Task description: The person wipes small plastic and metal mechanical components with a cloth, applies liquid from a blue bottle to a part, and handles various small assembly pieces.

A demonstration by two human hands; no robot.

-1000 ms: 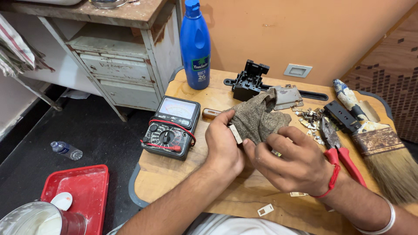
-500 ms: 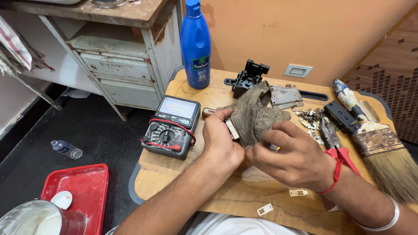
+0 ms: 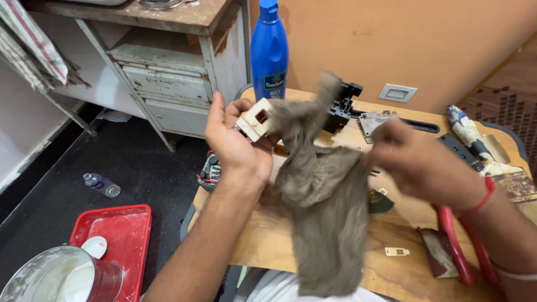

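Overhead, from the head camera, the left hand (image 3: pixel 238 142) is raised above the table's (image 3: pixel 268 240) near-left edge, its fingers closed around a small cream plastic part (image 3: pixel 256 119) with a square opening, held at the fingertips. A grey-brown rag (image 3: pixel 321 196) touches that part at its upper end and hangs down in front of the table, its lower half loose and reaching toward the person's lap. The right hand (image 3: pixel 419 162) is blurred to the right of the rag; it seems to grip the rag's upper right edge, though the fingers are too smeared to tell how tightly. A red thread circles that wrist.

Behind the left hand a multimeter (image 3: pixel 211 168) is mostly hidden, only its dark edge and red lead showing. A blue bottle (image 3: pixel 269 53) stands upright at the table's far edge, beside a black clamp-like fitting (image 3: pixel 344 100). Red-handled pliers (image 3: pixel 456 246) lie under the right forearm, and a paintbrush (image 3: pixel 506 168) lies at the far right. A small white clip (image 3: pixel 397 251) rests on the wood near the rag. On the floor to the left sit a red tray (image 3: pixel 120 235), a paint can (image 3: pixel 56 277) and a small plastic bottle (image 3: pixel 100 184).
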